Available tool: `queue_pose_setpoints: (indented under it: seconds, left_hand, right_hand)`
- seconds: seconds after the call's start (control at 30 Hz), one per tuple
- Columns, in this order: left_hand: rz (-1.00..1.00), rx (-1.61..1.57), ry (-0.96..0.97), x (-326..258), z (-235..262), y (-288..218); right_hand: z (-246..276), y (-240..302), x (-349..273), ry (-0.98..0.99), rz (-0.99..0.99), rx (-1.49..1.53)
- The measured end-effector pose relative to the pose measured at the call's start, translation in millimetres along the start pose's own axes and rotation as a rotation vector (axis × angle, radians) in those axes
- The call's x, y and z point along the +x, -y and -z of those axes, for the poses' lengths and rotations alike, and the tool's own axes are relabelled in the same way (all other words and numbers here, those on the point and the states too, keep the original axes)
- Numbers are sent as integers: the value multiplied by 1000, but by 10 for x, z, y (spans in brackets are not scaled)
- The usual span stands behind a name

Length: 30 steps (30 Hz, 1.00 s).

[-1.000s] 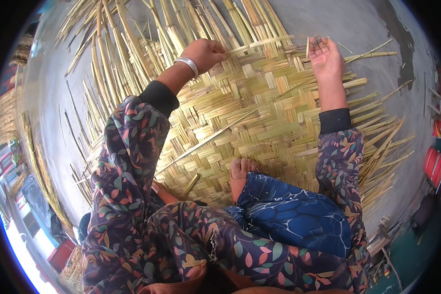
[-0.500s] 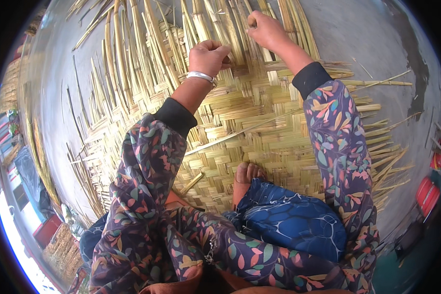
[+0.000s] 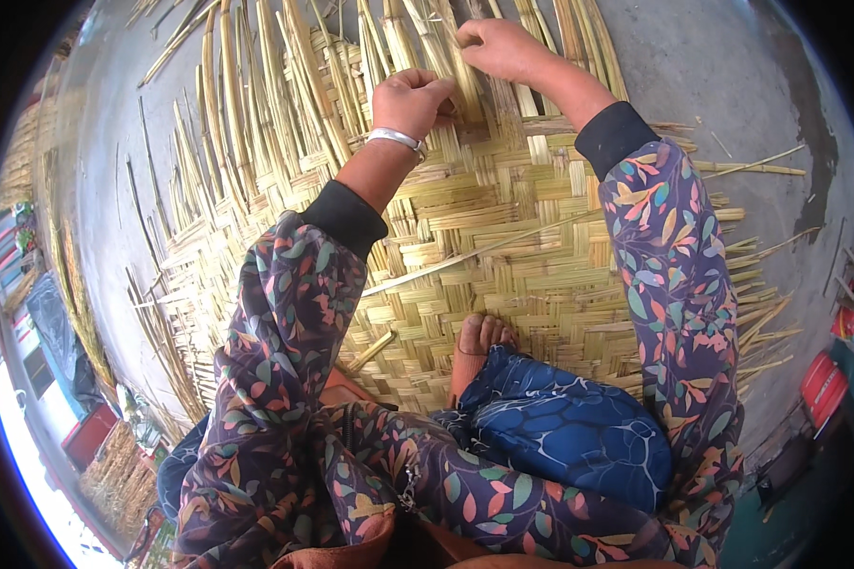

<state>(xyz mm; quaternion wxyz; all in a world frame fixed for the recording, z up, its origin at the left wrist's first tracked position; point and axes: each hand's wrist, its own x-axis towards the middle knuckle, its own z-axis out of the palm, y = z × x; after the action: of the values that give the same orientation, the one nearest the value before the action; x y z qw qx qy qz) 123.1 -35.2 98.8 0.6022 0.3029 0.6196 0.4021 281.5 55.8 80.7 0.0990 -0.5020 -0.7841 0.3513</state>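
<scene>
Bamboo strips fan loose past the woven mat (image 3: 541,256) you sit on, so your left hand (image 3: 413,98) pinches one strip (image 3: 465,71) down while your right hand (image 3: 498,45) (fingers curled shut) grips its neighbour at the weave's edge.

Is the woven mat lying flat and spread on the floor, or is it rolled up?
Spread flat. The woven mat lies open on the grey floor, loose strips fanning out beyond both hands.
</scene>
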Motion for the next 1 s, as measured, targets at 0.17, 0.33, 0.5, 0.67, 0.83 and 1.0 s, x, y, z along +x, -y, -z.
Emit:
queue_pose_setpoints:
  seconds: [0.17,0.33,0.5,0.67,0.83,1.0]
  left_hand:
    - [-34,2,-12,6,61,46]
    - [-4,-30,-24,17,-14,71]
    - [4,-13,-91,21,4,-18]
    - [50,-46,-101,110,-24,44]
    - [17,-24,-63,185,-20,124]
    - [82,-105,-47,203,35,98]
  right_hand:
    - [-217,55,111,-155,21,-270]
    - [-240,-123,208,-33,-123,49]
    - [-112,-6,22,94,-256,622]
    - [-18,67,-169,19,-198,649]
    - [41,229,-293,-26,-159,676]
    - [142,316,-342,94,-178,759]
